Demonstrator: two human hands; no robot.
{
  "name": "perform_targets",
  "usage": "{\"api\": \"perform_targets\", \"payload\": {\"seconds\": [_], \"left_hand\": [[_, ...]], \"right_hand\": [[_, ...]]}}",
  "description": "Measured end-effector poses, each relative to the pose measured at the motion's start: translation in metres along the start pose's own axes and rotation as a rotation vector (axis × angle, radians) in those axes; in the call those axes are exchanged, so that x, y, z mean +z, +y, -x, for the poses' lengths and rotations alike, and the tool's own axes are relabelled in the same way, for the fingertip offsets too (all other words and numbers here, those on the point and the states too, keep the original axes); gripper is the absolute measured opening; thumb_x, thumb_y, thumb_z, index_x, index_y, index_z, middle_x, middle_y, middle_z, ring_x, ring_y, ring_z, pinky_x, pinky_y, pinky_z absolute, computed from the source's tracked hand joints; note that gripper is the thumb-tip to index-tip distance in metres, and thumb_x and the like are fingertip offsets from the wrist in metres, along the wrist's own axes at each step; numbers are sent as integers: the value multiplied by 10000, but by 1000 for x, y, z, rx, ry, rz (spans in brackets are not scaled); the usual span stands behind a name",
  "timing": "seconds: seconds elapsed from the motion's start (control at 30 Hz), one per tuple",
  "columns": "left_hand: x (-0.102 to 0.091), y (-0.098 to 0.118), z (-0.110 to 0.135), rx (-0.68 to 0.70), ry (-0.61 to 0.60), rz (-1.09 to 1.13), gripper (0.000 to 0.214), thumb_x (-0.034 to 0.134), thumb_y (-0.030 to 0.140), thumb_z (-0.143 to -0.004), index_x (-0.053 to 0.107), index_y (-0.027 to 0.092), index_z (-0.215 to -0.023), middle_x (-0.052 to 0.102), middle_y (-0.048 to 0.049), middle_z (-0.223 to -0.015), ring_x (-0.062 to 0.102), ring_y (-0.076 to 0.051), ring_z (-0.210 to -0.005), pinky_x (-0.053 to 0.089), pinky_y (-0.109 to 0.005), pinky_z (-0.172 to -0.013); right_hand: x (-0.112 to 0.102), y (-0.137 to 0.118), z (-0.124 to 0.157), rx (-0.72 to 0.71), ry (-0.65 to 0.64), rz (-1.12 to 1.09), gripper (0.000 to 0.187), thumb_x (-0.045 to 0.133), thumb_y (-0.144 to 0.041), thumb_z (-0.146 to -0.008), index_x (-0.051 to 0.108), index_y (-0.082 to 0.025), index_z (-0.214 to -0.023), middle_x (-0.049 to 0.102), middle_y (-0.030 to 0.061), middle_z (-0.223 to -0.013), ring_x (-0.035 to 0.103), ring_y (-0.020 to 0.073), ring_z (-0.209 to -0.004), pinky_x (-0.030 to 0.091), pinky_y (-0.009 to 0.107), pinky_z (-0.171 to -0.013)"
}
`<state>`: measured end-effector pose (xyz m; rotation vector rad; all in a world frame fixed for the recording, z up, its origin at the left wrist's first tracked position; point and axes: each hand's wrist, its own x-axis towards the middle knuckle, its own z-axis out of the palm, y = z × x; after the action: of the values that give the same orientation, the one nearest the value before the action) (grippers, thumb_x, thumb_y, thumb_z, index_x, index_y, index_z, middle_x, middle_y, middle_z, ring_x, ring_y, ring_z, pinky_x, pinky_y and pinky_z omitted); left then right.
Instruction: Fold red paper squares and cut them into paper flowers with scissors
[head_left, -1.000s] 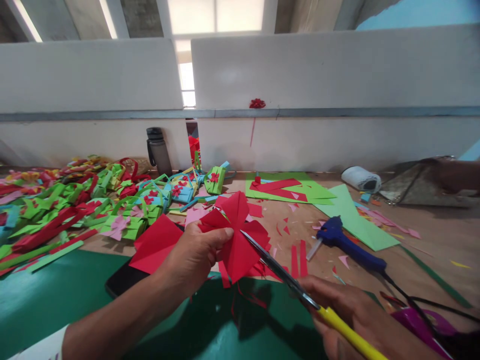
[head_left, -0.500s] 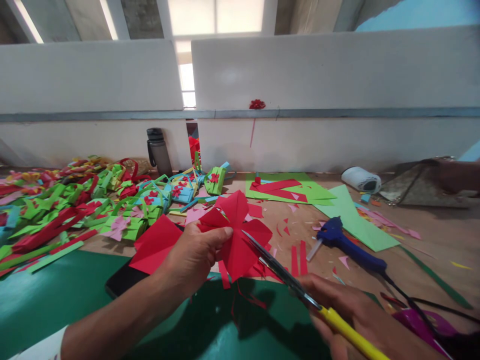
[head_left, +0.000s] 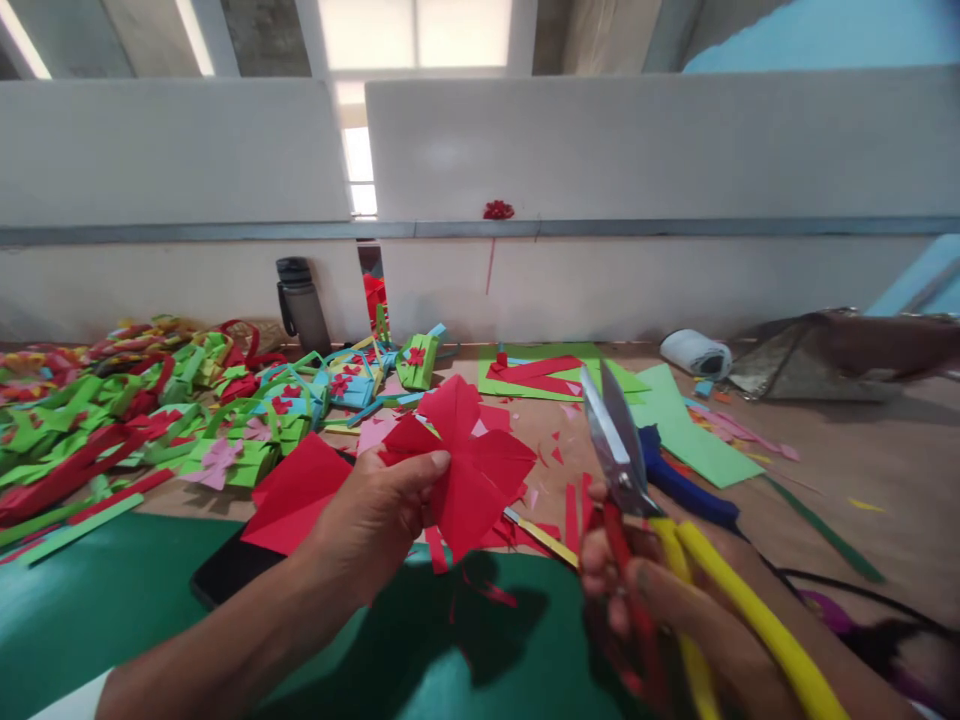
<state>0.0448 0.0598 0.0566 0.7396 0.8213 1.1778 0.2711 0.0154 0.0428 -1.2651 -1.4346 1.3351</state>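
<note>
My left hand [head_left: 390, 505] pinches a red paper flower [head_left: 480, 465] between thumb and fingers. The petals spread out flat, facing me. To its right, my right hand [head_left: 660, 600] grips scissors [head_left: 619, 450] with red and yellow handles. Their blades point up, a little apart, and do not touch the flower. Behind my left forearm lies a folded red paper piece [head_left: 296, 495], partly over a dark flat object [head_left: 232, 565]. A slim tool with a yellow handle [head_left: 551, 543] rests below the flower, near red paper strips [head_left: 572, 515].
Small green, blue and red paper bags [head_left: 240, 440] pile up at the left. A dark bottle [head_left: 304, 305] stands by the white partition [head_left: 637, 150]. Green sheets [head_left: 694, 440], a blue glue gun [head_left: 686, 480], a white roll [head_left: 696, 355] and a handbag [head_left: 817, 360] lie right.
The scissors have pulled away from the flower to the right and swung upright, with the blades parted. My left hand still holds the flower. The view has shifted slightly.
</note>
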Motion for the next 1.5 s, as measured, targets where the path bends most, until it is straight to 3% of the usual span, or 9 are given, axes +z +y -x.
{"api": "perform_targets", "payload": {"seconds": [0.07, 0.17, 0.3, 0.4, 0.6, 0.9, 1.07, 1.33, 1.5], "left_hand": [[4, -4, 4, -24, -20, 10, 126, 719, 176, -684, 683, 137, -799, 723, -61, -765, 669, -183, -654, 537, -289, -637], [10, -9, 11, -48, -63, 18, 220, 697, 167, -711, 680, 161, -930, 735, -77, -895, 693, -226, -756, 550, -344, -708], [13, -15, 16, -58, -110, 17, 239, 678, 155, -731, 682, 144, -970, 738, -95, -892, 700, -239, -756, 551, -351, -707], [12, -18, 18, -75, -142, 5, 190, 658, 163, -754, 696, 123, -935, 741, -106, -849, 697, -235, -680, 553, -353, -654], [14, -18, 20, -83, -146, 13, 171, 640, 143, -767, 709, 126, -923, 742, -104, -860, 698, -229, -697, 547, -343, -668], [20, -19, 22, -115, -119, 38, 205, 676, 162, -724, 706, 130, -924, 739, -110, -895, 697, -254, -749, 544, -373, -728], [18, -20, 20, -91, -116, 76, 140, 661, 146, -739, 700, 139, -873, 734, -100, -916, 690, -256, -819, 536, -373, -762], [10, -16, 12, -10, -78, 40, 82, 652, 138, -761, 696, 125, -829, 735, -75, -840, 684, -196, -705, 544, -310, -680], [6, -10, 7, 25, 18, 26, 117, 687, 125, -720, 696, 121, -836, 729, -52, -744, 673, -173, -644, 542, -266, -594]], "right_hand": [[7, -2, -8, -3, 59, -79, 259, 660, -466, -790, 579, -220, -804, 614, -11, -630, 584, 154, -493, 483, 246, -452], [21, -7, -16, 16, 44, -307, 224, 709, -394, -768, 569, -231, -830, 589, -50, -619, 571, 136, -487, 493, 236, -444], [31, -11, -16, 38, 22, -431, 177, 737, -277, -737, 578, -207, -771, 548, -73, -596, 527, 103, -445, 539, 258, -507], [31, -10, -13, 48, 47, -406, 136, 722, -231, -732, 593, -197, -761, 553, -76, -590, 549, 107, -486, 546, 255, -560], [29, -8, -12, 126, 88, -357, 155, 713, -262, -704, 582, -193, -750, 570, -72, -548, 535, 118, -389, 482, 235, -345], [25, -15, -9, 21, 96, -194, 179, 697, -276, -676, 530, -218, -643, 522, -72, -477, 507, 98, -362, 421, 192, -325], [24, -17, -9, 28, 56, -166, 133, 661, -291, -696, 552, -224, -733, 530, -64, -472, 508, 114, -355, 408, 206, -318], [19, -19, -7, 80, 150, -66, 195, 672, -291, -673, 504, -221, -602, 517, -63, -435, 484, 104, -340, 395, 203, -317], [4, -9, -13, 44, 227, 52, 264, 710, -404, -707, 530, -214, -674, 559, -55, -526, 529, 106, -409, 455, 205, -388]]}}
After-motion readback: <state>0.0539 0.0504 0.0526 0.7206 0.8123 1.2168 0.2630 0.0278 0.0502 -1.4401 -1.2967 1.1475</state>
